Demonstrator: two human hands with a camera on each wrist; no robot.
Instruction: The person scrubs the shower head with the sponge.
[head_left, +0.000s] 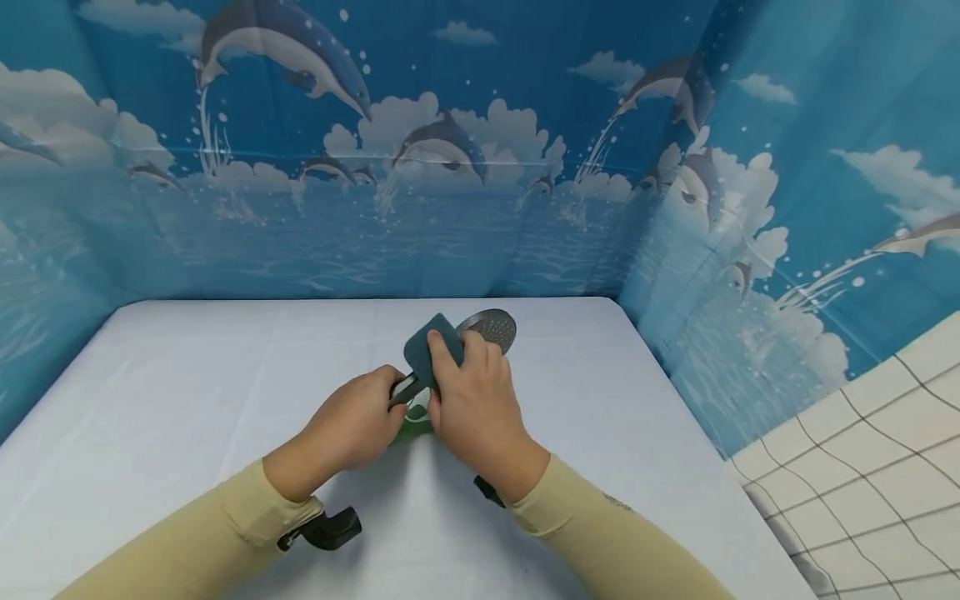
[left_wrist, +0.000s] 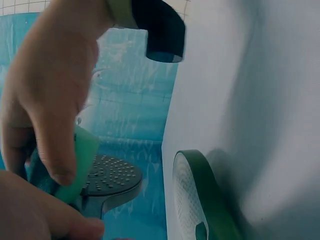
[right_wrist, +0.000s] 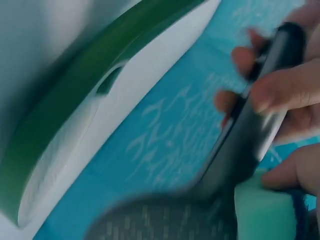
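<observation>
Shower head aloft over the table, left hand gripping its handle, right hand clasping the sponge against it; a slack left grip under the sponge's push could let it twist and drop tableward.

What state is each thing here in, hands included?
Shower head: held, spray face upward, no water visible.
Sponge: gripped, against the shower head; wetness unclear.
Left hand: curled round the handle.
Right hand: gripping the sponge.
Green-and-white object: lying on the table.
Dolphin-print backdrop: hanging.
</observation>
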